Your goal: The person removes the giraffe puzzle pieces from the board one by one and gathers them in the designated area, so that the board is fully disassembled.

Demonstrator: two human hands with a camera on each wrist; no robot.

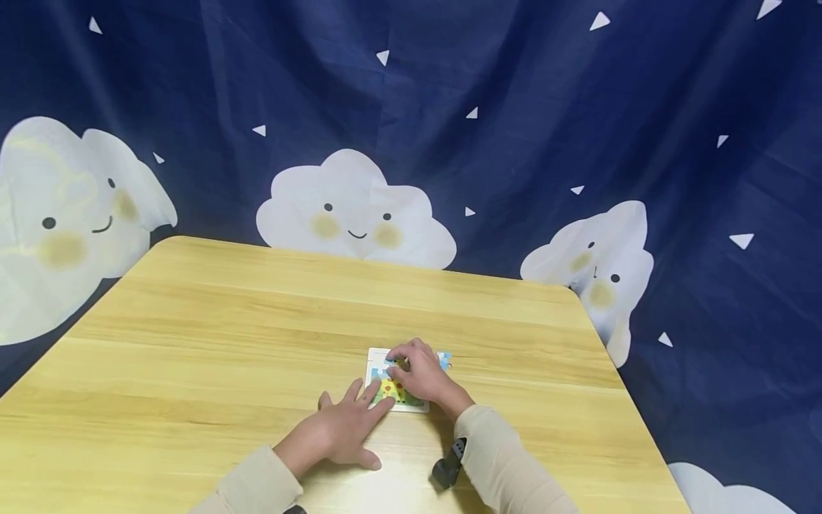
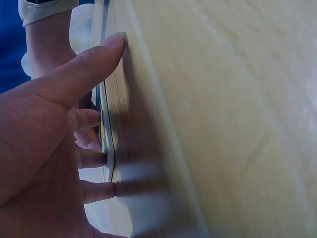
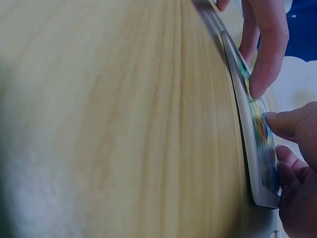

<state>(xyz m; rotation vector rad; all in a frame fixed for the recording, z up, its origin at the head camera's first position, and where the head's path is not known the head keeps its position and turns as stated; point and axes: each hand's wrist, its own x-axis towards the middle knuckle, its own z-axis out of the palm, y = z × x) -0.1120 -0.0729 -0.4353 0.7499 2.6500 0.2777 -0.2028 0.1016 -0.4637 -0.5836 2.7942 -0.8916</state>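
Note:
A small jigsaw puzzle board (image 1: 411, 408) with a white border and a yellow giraffe picture lies flat on the table. My left hand (image 1: 343, 428) has its fingers spread, with fingertips resting on the board's near left part. My right hand (image 1: 424, 375) is over the upper right part and pinches a small puzzle piece (image 1: 402, 363) between thumb and fingers; the hand largely covers it. In the right wrist view the right thumb (image 3: 285, 123) is close to the board's surface. A blue puzzle piece (image 1: 444, 360) shows just beyond the right hand.
The wooden table (image 1: 257, 321) reaches out on all sides of the board. Behind it hangs a dark blue curtain (image 1: 449, 86) with white clouds and triangles. A black wrist device (image 1: 449, 464) hangs at the right sleeve.

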